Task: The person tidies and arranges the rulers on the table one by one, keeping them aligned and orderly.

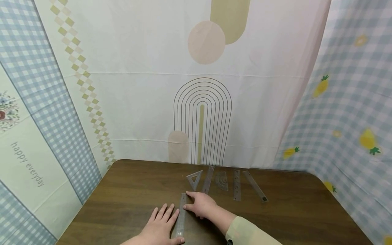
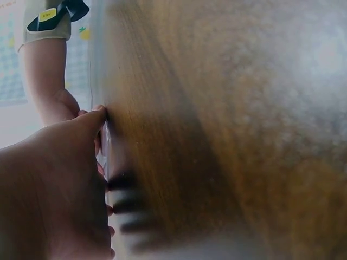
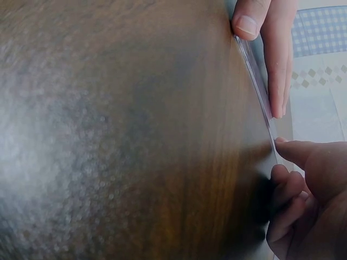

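Note:
A clear ruler lies lengthwise on the brown wooden table between the two hands. My left hand lies palm down at its left, fingers straight and spread. The left thumb rests on the ruler's near end, and a fingertip is close to its left edge. My right hand holds the ruler's right edge near the far end with thumb and index finger. Its other fingers are curled under. In the right wrist view the ruler shows as a thin edge, with the left thumb at its upper end.
Along the table's back lie a clear set square, another ruler, a protractor, a ruler with cut-out shapes and a slanted ruler. Patterned cloths hang behind and at both sides of the table.

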`<state>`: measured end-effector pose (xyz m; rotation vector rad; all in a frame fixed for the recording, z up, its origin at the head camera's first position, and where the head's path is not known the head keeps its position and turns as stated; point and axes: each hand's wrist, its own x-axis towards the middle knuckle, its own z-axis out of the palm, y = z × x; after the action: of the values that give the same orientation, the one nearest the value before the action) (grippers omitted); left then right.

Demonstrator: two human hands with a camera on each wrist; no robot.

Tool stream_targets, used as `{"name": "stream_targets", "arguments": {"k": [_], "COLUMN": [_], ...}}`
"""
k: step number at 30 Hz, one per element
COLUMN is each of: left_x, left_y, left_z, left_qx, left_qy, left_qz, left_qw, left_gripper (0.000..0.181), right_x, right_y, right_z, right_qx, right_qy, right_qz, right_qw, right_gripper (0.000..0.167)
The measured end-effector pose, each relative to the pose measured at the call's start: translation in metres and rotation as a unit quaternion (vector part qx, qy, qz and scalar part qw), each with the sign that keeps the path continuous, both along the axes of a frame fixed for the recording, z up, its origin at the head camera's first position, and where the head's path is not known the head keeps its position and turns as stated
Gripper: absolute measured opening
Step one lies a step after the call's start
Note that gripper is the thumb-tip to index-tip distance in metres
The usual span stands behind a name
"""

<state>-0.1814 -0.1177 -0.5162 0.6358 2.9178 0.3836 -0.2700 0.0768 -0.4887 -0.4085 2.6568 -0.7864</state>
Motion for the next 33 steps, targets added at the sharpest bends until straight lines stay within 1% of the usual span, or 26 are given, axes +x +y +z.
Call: {"name": "stream_targets", "arguments": {"k": [4,13,18,24,27,33], "left_x": [-0.001,-0.001,-0.003,-0.005,-0.006,-0.004], "left_y": [0.000,0.002,0.001,0.002,0.004,0.008], "left_z": [0.000,0.003,0.002,0.002,0.007,0.021], "left_qx": [-0.002,-0.001,0.001,0.004,0.009,0.021], "left_qy": [-0.001,0.002,-0.002,0.010,0.005,-0.003], "left_qz": [-0.002,-0.001,0.003,0.006,0.009,0.008], "left_qw": [1.0000,1.0000,1.0000,0.9999,0.9999,0.9997], "left_gripper": [0.099,0.099,0.100,0.100,0.097,0.093], "right_x": [0.000,-0.001,0.001,0.004,0.005,0.009], "right_y": [0.000,0.002,0.002,0.004,0.006,0.010], "right_z": [0.000,-0.001,0.000,0.000,-0.001,-0.001], "right_qx": [-0.004,-0.022,-0.027,-0.040,-0.055,-0.097], "right_qy": [0.000,0.004,-0.003,0.004,0.012,0.039], "right_qz": [-0.001,0.003,0.003,0.004,0.007,0.009], "right_qw": [1.0000,0.9998,0.9996,0.9992,0.9984,0.9945], "right_gripper": [0.064,0.062,0.062,0.060,0.058,0.052]}}
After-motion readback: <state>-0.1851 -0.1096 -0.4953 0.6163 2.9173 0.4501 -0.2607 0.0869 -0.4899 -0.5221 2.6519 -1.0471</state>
